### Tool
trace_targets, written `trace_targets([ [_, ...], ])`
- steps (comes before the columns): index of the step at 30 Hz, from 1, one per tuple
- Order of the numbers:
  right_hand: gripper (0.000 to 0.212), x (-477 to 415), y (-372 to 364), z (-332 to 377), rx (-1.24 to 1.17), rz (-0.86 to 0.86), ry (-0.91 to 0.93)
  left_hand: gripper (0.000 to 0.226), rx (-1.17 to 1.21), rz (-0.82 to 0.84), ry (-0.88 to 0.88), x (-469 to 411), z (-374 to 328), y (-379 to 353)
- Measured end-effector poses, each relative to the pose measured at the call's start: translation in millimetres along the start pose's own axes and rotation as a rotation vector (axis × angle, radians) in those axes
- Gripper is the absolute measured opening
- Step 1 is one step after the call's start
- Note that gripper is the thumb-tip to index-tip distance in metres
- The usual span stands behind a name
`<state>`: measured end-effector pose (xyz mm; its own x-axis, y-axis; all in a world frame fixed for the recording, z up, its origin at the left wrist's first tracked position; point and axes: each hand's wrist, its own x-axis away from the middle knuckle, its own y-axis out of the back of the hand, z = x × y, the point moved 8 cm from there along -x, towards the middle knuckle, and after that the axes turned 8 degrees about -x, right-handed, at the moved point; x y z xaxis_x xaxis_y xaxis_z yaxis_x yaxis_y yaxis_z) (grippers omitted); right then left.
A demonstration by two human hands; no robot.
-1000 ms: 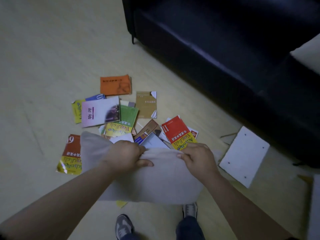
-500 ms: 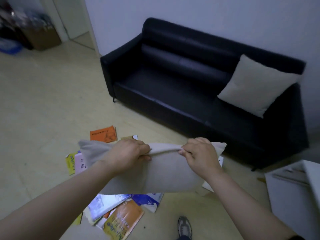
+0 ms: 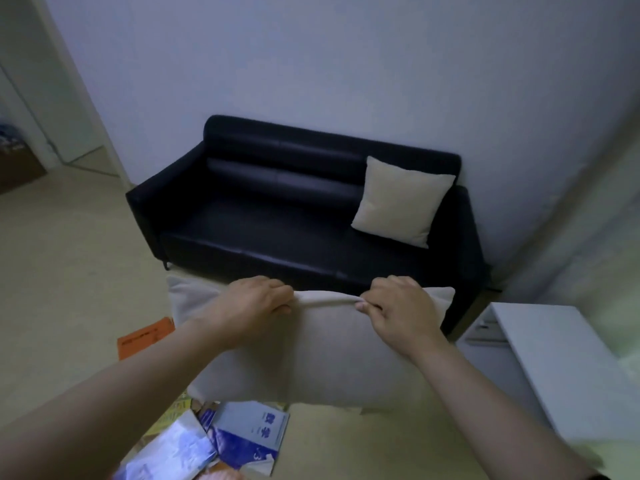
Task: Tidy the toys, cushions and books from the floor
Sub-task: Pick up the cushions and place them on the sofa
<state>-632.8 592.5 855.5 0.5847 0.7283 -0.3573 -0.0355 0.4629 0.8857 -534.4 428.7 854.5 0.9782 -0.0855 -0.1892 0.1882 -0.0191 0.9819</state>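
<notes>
Both hands clamp the top edge of a beige cushion, held up off the floor in front of the black sofa. The left hand curls its fingers over the bunched fabric near the left corner; the right hand pinches it near the right corner. Books lie on the floor below.

This is a home living room: a black leather sofa stands against a plain wall, a beige cushion sits propped in its corner, books lie scattered on the pale floor, and a doorway opens at the left.
</notes>
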Motion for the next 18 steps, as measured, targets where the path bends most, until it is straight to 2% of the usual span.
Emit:
trace_targets([
  [6,0.032,17.7,62.0,-77.3,0.036,0.014,-0.003,0.014,-0.017,0.021,0.014,-70.6,-72.0,5.3],
  [12,0.023,36.9,110.1,-157.7,-0.008,0.005,-0.081,0.009,-0.012,0.027,-0.022,-139.2,-138.6,5.3],
  [18,0.022,47.5,140.1,-221.6,-0.03,-0.013,-0.157,0.02,-0.017,0.11,-0.036,-200.5,-177.6,-8.6],
])
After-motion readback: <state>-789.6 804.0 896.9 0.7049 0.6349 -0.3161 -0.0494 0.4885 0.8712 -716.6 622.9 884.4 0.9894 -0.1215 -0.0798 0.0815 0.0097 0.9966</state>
